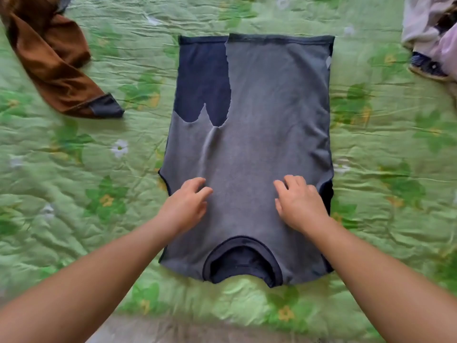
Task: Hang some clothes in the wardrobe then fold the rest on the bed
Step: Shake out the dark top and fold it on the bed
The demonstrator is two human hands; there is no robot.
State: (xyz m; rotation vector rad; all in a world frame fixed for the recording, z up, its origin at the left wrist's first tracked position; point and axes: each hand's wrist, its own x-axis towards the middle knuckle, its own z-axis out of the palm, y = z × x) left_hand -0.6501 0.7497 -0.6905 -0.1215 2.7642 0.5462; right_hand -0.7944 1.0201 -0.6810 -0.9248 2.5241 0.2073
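Both arms bare, coming in from the bottom corners of the view. Left forearm (99, 268) runs up and to the right; right forearm (371, 266) runs up and to the left, so the two converge. Left hand (186, 201) palm down, fingers loosely bent and slightly spread, tips pointing forward and right. Right hand (300, 201) palm down too, fingers bent at the knuckles, tips forward and left. Hands level with each other, well apart. Neither hand closes into a grip.
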